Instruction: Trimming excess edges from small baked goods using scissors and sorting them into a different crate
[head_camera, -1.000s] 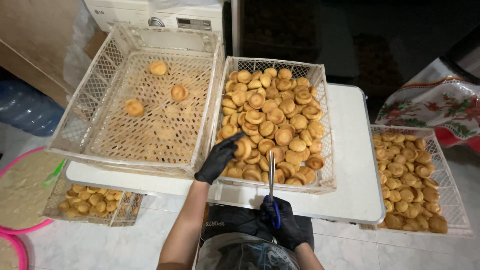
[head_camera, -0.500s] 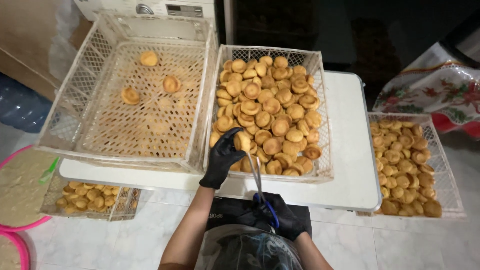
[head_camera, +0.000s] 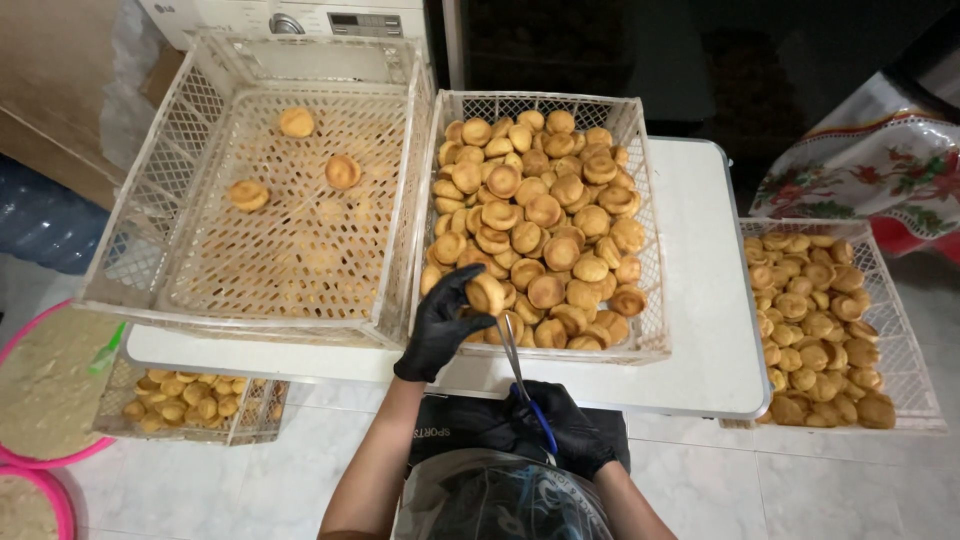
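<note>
My left hand (head_camera: 443, 322), in a black glove, grips one round golden pastry (head_camera: 487, 293) at the near edge of a white mesh basket (head_camera: 649, 243) filled with several of the same pastries. My right hand (head_camera: 565, 427), also gloved in black, holds blue-handled scissors (head_camera: 520, 377) whose blades point up toward the held pastry. To the left stands a larger white mesh basket (head_camera: 180, 215) with three pastries (head_camera: 296, 122) lying on its bottom. Both baskets rest on a white table (head_camera: 703, 300).
On the floor sit a basket of pastries (head_camera: 905, 330) at right and a smaller one (head_camera: 190, 405) under the table at left. Pink round trays (head_camera: 45, 380) lie at far left. A flowered cloth (head_camera: 880, 165) is at the right, and a white appliance (head_camera: 300, 15) stands behind.
My left hand has lifted a pastry off the pile and turned it toward me. The scissors have tilted left, bringing their tips closer to the pastry.
</note>
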